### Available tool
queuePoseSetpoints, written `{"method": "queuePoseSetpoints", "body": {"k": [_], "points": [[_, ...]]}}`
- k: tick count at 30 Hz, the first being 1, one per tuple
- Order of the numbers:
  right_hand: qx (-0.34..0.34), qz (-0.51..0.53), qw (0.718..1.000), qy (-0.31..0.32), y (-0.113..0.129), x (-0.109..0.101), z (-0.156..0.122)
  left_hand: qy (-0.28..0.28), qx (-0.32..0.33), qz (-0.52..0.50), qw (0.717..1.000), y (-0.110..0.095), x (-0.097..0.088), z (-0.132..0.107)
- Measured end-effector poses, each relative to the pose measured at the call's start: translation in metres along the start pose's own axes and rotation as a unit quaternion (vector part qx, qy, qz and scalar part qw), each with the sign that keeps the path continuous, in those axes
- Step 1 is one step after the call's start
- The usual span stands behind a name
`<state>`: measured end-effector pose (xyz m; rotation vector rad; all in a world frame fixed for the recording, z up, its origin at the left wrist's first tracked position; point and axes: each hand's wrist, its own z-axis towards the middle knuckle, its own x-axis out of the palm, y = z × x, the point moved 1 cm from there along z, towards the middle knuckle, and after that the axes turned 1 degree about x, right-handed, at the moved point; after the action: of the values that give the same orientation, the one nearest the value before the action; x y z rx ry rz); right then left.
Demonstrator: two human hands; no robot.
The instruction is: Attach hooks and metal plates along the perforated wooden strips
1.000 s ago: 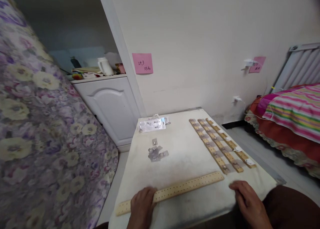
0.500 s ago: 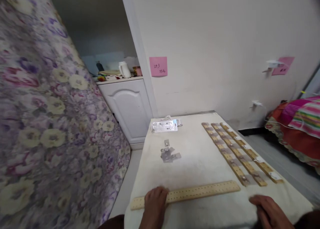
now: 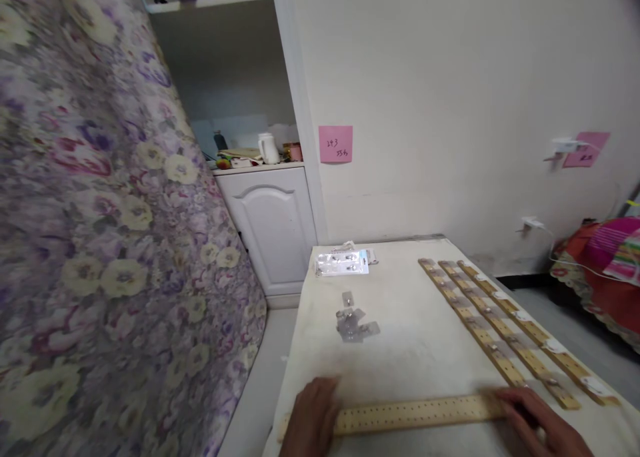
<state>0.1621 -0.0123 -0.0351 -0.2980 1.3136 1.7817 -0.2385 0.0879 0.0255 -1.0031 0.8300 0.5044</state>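
Note:
A long pale wooden strip [image 3: 415, 414] with rows of small holes lies crosswise near the front of the table. My left hand [image 3: 313, 414] is closed over it near its left end, with the fingers curled and blurred. At the strip's right end is my right hand [image 3: 540, 417], its thumb and fingers drawn together around the tip, also smeared by motion. Beyond the strip, a small pile of clear plastic squares [image 3: 353, 325] lies on the table, with a single clear square [image 3: 348, 300] just behind it.
Several wooden strips [image 3: 480, 334] carrying clear and white pieces lie side by side along the table's right side. Clear plastic packs [image 3: 343, 262] are at the back left. A floral curtain [image 3: 125, 244] hangs left; a wall [image 3: 450, 144] stands behind.
My right hand has moved left and reached the end of the wooden strip. My left hand stays over the strip. The view has shifted slightly left and up.

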Motion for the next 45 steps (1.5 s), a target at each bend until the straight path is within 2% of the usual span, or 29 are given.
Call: {"method": "queuePoseSetpoints", "body": {"k": [2,4,7,9,12,16,20,24,28,34,36,39,42,45], "points": [[0.002,0.039,0.998,0.050,0.045,0.021,0.025,-0.030,-0.053,-0.067,0.996,0.008,-0.014,0.004],[-0.022,0.065,0.991,0.116,0.087,0.049,0.050,-0.071,-0.124,-0.137,0.980,0.021,-0.020,0.004],[-0.064,0.080,0.983,0.150,0.133,0.097,0.082,-0.145,-0.233,-0.233,0.933,0.045,-0.015,-0.004],[-0.071,0.065,0.983,0.156,0.150,0.128,0.097,-0.169,-0.263,-0.288,0.905,0.054,-0.009,-0.011],[-0.069,0.014,0.984,0.165,0.161,0.165,0.113,-0.181,-0.269,-0.333,0.885,0.056,-0.006,-0.015],[-0.042,-0.056,0.981,0.181,0.163,0.190,0.123,-0.180,-0.267,-0.352,0.879,0.053,-0.008,-0.013],[-0.044,-0.055,0.982,0.176,0.163,0.195,0.122,-0.178,-0.267,-0.346,0.882,0.057,-0.006,-0.011],[-0.051,-0.023,0.985,0.165,0.161,0.190,0.112,-0.177,-0.272,-0.354,0.877,0.059,-0.005,-0.010],[-0.072,0.052,0.986,0.141,0.166,0.175,0.100,-0.177,-0.269,-0.332,0.887,0.054,-0.008,-0.007],[-0.174,0.166,0.964,0.117,0.189,0.143,0.072,-0.203,-0.273,-0.289,0.895,0.043,-0.016,-0.014],[-0.201,0.174,0.958,0.109,0.195,0.139,0.061,-0.219,-0.256,-0.243,0.910,0.037,-0.018,-0.020],[-0.228,0.180,0.952,0.100,0.201,0.139,0.047,-0.240,-0.190,-0.208,0.929,0.029,-0.019,-0.029],[-0.250,0.183,0.947,0.083,0.208,0.142,0.039,-0.193,-0.160,-0.250,0.935,0.023,-0.014,-0.034],[-0.268,0.192,0.941,0.081,0.215,0.144,0.035,-0.149,-0.174,-0.340,0.912,0.022,-0.007,-0.033]]}}
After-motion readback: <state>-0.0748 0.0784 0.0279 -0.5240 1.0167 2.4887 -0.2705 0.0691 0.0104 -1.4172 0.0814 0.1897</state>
